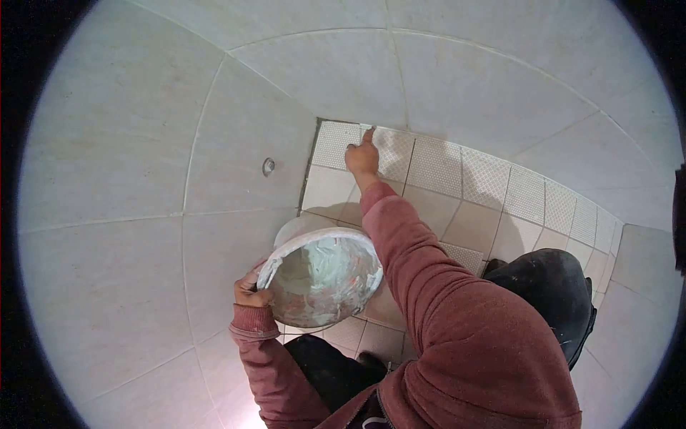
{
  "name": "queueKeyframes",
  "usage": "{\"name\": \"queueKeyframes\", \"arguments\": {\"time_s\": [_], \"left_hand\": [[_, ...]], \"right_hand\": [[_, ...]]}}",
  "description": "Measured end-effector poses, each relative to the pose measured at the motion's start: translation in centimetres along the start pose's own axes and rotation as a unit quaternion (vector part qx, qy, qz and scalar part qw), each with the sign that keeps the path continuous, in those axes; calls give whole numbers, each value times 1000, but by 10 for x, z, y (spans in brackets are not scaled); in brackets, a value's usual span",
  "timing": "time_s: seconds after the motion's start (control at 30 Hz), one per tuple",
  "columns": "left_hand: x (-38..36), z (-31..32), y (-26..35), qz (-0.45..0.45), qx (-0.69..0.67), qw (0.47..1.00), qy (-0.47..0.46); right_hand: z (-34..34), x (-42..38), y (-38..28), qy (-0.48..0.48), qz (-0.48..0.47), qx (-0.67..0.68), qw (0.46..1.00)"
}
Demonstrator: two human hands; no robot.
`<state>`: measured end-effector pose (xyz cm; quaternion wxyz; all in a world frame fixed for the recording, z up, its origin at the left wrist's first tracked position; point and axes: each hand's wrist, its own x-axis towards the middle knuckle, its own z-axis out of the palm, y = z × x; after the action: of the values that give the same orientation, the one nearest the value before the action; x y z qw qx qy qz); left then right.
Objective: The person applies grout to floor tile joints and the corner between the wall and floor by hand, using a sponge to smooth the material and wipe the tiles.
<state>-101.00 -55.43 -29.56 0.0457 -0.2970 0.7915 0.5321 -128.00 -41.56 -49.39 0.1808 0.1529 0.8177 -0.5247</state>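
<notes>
Head view: we're looking down into a tiled corner, w/ large pale tiles on the left wall (128,136) and far wall (471,93), light joint lines running btwn them. The floor (332,184) is laid in smaller tiles, some plain; the dotted tiles (437,166) run mostly in a row along the far wall. We see a dark gap (309,166) where floor meets left wall, plus a small round metal fitting (269,166) set in that wall. Our right hand (363,156) reaches to the far floor edge near the corner, index finger out straight, its tip at the wall-floor joint; other fingers look folded, can't tell if they hold anything. Our left hand (253,287) grips the rim of the bucket (314,237), fingers curled round its left side. Bucket's near the left wall, above the floor in view, mouth tipped our way, w/ pale paste (325,261) smeared inside. Shadows fall across the tiles, & there's a bright glow low on the L side. Our dark trousers (547,286) show at R, beyond the reddish sleeve (429,275).
</notes>
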Motion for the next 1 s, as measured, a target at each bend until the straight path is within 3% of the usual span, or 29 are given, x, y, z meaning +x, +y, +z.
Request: {"name": "queueKeyframes", "arguments": {"time_s": [0.1, 0.2, 0.3, 0.33, 0.37, 0.4, 0.43, 0.47, 0.5, 0.53, 0.6, 0.63, 0.7, 0.8, 0.83, 0.93, 1.0], "left_hand": [[-1, -1, -4, 7, -3, 1000, -10], [-2, 2, -1, 12, -38, 999, -16], [-4, 3, 2, 9, -41, 999, -6], [-4, 3, 1, 1, -25, 1000, 0], [-5, 4, 1, 0, -23, 1000, 2], [-6, 4, -1, 20, -35, 999, 0], [-7, 4, -2, 38, -47, 998, -2], [-7, 5, -1, 36, -46, 998, -1], [-8, 7, -1, 61, -40, 997, -12], [-8, 7, 0, 83, -33, 996, -24], [-8, 6, -2, 92, -32, 995, -28], [-8, 6, -3, 104, -32, 994, -32], [-8, 5, -4, 101, -38, 994, -34], [-5, 6, -7, 107, -60, 992, -38], [-5, 5, -6, 106, -74, 991, -43], [-8, 8, 0, 81, -42, 995, -25], [-9, 6, -3, 78, -29, 996, -19]], "right_hand": [[19, 8, 3, -25, -33, -13, 999], [41, 14, 8, 9, -53, 37, 998], [61, 23, 4, 70, 5, 94, 993], [66, 34, 4, 5, -125, -128, 984], [71, 46, 2, -60, -248, -341, 905], [78, 59, -3, -62, -248, -339, 905], [82, 69, -12, -226, -110, -29, 967], [87, 72, -16, -357, 46, 284, 888], [91, 70, -19, -299, 97, 285, 905], [86, 60, -25, -300, 97, 285, 905], [76, 38, -32, -167, 61, 153, 972], [78, 38, -27, -166, 60, 152, 972], [78, 38, -13, -110, -107, -73, 985], [50, 8, -15, -99, -36, 36, 994], [41, -3, -20, -48, 12, 49, 998], [51, 19, -3, 24, 56, 166, 984], [58, 31, -6, 8, 48, 237, 970]]}}
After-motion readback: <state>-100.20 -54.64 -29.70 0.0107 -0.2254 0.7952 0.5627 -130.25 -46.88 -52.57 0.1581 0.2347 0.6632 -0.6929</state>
